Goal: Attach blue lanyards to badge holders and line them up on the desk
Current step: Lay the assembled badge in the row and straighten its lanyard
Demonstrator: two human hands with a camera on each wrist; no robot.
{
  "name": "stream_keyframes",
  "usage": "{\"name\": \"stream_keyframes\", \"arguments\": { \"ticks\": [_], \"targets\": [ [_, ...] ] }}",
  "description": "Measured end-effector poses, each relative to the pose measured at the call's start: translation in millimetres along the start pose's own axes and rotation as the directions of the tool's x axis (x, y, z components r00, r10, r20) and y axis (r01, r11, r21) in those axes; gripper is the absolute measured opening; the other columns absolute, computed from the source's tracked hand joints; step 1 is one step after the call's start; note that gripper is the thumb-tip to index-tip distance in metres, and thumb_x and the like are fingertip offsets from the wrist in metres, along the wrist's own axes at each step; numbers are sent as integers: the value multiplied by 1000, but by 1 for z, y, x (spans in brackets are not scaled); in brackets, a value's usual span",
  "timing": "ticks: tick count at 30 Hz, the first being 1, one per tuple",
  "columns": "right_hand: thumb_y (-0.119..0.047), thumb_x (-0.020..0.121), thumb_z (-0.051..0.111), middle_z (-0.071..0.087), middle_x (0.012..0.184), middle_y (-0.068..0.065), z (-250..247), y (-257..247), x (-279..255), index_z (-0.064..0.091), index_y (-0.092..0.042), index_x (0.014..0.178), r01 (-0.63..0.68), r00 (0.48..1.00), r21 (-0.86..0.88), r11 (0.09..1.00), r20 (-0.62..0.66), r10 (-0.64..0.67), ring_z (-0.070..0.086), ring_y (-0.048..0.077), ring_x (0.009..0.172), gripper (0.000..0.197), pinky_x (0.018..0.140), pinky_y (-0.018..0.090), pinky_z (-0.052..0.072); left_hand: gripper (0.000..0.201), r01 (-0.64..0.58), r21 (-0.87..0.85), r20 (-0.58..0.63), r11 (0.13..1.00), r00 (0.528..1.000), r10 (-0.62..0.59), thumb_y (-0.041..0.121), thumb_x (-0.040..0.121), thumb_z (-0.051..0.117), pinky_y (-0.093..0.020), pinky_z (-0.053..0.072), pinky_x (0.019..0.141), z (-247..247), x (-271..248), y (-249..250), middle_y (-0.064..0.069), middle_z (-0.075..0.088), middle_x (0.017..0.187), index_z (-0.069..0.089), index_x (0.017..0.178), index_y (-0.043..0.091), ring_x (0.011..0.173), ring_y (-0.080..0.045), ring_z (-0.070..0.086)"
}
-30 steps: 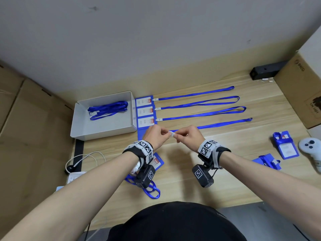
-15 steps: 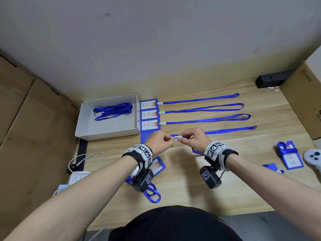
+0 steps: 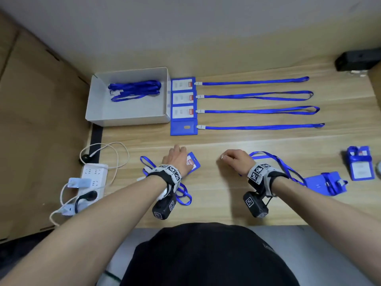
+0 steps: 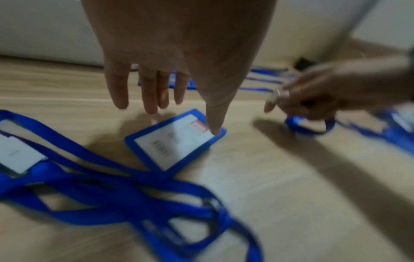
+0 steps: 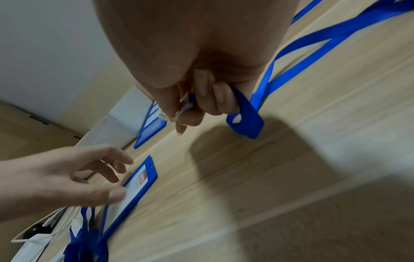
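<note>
A loose blue badge holder (image 3: 194, 163) (image 4: 177, 141) (image 5: 140, 182) lies on the desk near the front. My left hand (image 3: 180, 156) (image 4: 183, 118) hovers over it with straight, spread fingers, and the thumb tip touches its top edge. My right hand (image 3: 225, 158) (image 5: 181, 115) pinches the clear clip (image 5: 182, 108) of a blue lanyard (image 3: 276, 162) (image 5: 246, 117), whose strap trails off to the right. Behind the hands, several finished badges (image 3: 183, 98) lie in a row with their lanyards (image 3: 255, 111) stretched to the right.
A white tray (image 3: 99, 112) with spare lanyards (image 3: 134, 89) stands at the back left. More holders (image 3: 360, 168) and a tangled lanyard (image 3: 184, 197) lie at the right and front left. A power strip (image 3: 92, 176) with cables sits at the left edge.
Both hands have drawn back from the row toward the front edge and parted. My left hand let go of the clip and reached down onto the loose holder.
</note>
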State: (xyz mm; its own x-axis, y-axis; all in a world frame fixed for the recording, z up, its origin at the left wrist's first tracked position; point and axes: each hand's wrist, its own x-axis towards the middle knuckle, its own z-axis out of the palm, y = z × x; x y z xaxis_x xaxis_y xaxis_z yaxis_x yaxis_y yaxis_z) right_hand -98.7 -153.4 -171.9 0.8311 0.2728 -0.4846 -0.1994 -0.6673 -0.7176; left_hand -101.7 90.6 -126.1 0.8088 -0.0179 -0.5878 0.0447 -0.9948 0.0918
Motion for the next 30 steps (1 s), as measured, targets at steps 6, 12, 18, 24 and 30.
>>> {"name": "stream_keyframes", "arguments": {
  "ticks": [6, 12, 18, 24, 30],
  "targets": [
    [-31, 96, 58, 63, 79, -8, 13, -2, 2, 71, -22, 91, -33, 999, -61, 998, 22, 34, 59, 18, 84, 17, 82, 34, 46, 80, -55, 154, -41, 986, 997, 62, 45, 71, 82, -39, 41, 85, 37, 1, -11, -6, 39, 127, 38, 129, 13, 117, -24, 40],
    [-32, 94, 62, 62, 71, -11, 14, -20, 4, 71, -22, 83, -79, 997, -46, 996, 18, 80, 58, 15, 77, 17, 78, 35, 47, 37, -181, -17, 33, 983, 983, 182, 25, 82, 72, -36, 43, 77, 23, -1, -19, -5, 60, 110, 49, 110, 16, 97, -28, 58],
    [-17, 89, 66, 65, 73, -12, 9, -48, 6, 71, -22, 82, 25, 1000, 31, 999, -13, -25, 52, 0, 61, 9, 67, 23, 43, 18, -383, -205, 41, 900, 916, 399, 25, 97, 51, -38, 46, 80, -10, 0, -23, -9, 61, 106, 57, 104, 10, 98, -31, 58],
    [-6, 93, 60, 64, 74, 0, -15, -77, 7, 65, -14, 85, 123, 990, 129, 984, 54, -131, 54, 1, 57, 13, 60, 17, 45, 25, -414, -199, 59, 888, 899, 433, 22, 99, 46, -42, 48, 86, -46, 6, -19, -11, 62, 117, 49, 123, 12, 102, -31, 58],
    [4, 93, 51, 59, 68, -1, -36, -98, 11, 61, -9, 87, 83, 990, 204, 975, 95, -105, 51, -2, 52, 17, 53, 14, 39, 23, -338, -310, 73, 889, 924, 376, 19, 100, 45, -42, 49, 88, -62, 6, -17, -14, 61, 114, 45, 122, 10, 102, -32, 59]
  ]
}}
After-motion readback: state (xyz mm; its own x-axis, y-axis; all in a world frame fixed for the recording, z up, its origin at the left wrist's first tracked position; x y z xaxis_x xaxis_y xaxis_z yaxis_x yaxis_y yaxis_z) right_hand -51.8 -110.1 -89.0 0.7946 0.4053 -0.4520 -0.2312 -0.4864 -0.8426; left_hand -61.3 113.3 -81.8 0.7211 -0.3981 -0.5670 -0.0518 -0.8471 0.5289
